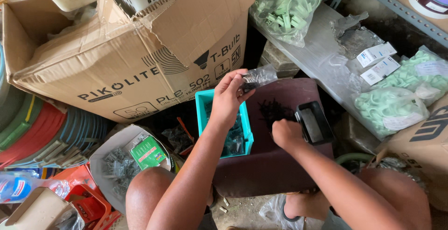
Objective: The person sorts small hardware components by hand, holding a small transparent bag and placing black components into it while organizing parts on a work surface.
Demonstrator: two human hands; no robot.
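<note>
Seated over a dark maroon desk [275, 164], the left hand [228, 98] pinches a small clear plastic bag [259, 76] above a teal plastic tray [203, 113], best kept open-mouthed, while the right hand [287, 134] closes on small black fasteners [275, 111].

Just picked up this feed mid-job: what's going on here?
A seated person works over a dark maroon stool top. The left hand holds up a small clear plastic bag above a teal tray of filled bags. The right hand rests by a pile of small black screws, next to a black rectangular container.
</note>
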